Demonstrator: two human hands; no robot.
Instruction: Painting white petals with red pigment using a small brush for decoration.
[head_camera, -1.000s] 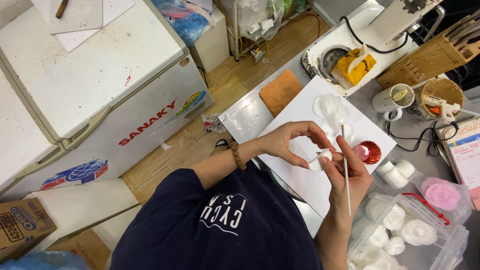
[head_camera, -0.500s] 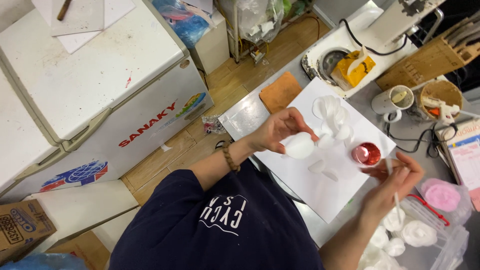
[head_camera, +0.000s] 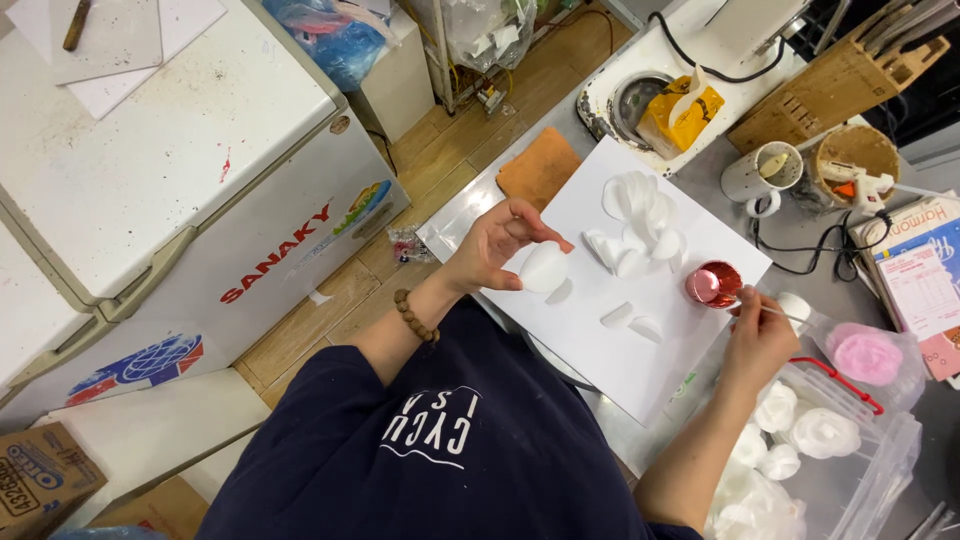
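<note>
Mid-frame, the left hand (head_camera: 497, 245) pinches a white petal (head_camera: 543, 268) clear of the white sheet (head_camera: 640, 360); at right, the right hand (head_camera: 755, 335) grips a thin stick (head_camera: 778, 312) beside the small red cup (head_camera: 713, 284)

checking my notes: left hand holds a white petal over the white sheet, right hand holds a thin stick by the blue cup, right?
Not quite: the cup is red, not blue, as the head view shows. The rest holds: the left hand holds a white petal over the white sheet, and the right hand holds a thin stick by that cup.
</note>
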